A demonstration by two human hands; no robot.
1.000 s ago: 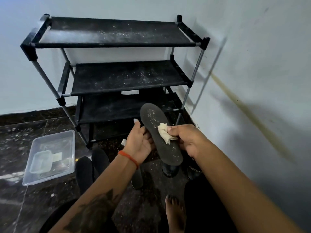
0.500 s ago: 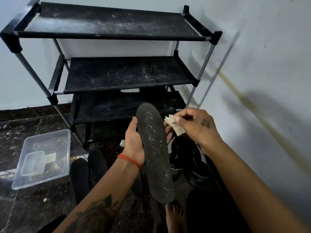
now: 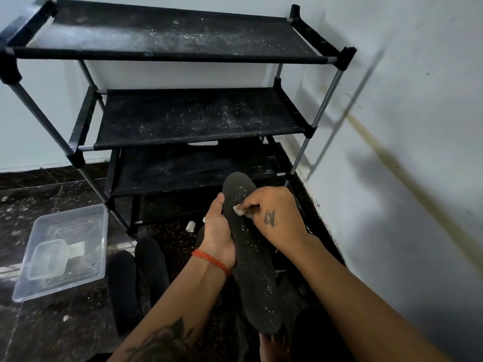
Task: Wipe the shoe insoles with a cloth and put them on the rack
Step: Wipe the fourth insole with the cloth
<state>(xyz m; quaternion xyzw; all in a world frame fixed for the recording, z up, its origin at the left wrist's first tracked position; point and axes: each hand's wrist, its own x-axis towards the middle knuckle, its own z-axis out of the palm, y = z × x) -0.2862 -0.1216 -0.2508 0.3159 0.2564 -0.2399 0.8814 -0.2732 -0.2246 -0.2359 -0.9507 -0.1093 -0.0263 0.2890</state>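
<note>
The left hand [image 3: 218,240] grips the left edge of a black insole [image 3: 252,267], held lengthwise at lower centre of the frame, toe end up. The right hand [image 3: 274,218] pinches a small pale cloth [image 3: 239,209] against the insole's upper part, which is speckled with white dust. The black rack [image 3: 193,116] fills the upper half of the frame; its shelves are dusty. Two more insoles [image 3: 138,278] lie on the floor at lower left, beside a clear plastic container [image 3: 62,252].

Cloth [image 3: 239,209] mostly under right hand [image 3: 274,218]
</note>
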